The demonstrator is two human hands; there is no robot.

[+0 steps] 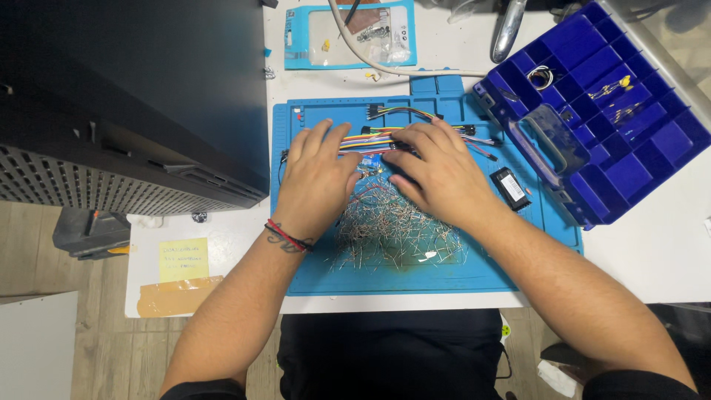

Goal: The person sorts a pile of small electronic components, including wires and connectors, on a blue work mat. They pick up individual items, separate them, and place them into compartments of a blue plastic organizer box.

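Both hands rest palm down on a blue work mat (444, 278). My left hand (317, 178) lies with fingers spread over the mat's left half, its fingertips near a bundle of coloured jumper wires (370, 139). My right hand (437, 174) covers the middle, fingers apart and pointing left toward the same wires and a small blue circuit board (372, 166) between the two hands. Below the hands lies a heap of several thin wire-legged components (392, 233). Neither hand visibly grips anything.
A small black rectangular module (511, 188) sits on the mat right of my right hand. An open dark-blue compartment case (592, 111) stands at the right. A large black box (133, 96) fills the left. Clear parts bags (348, 33) lie at the back. A yellow note (184, 259) sits at front left.
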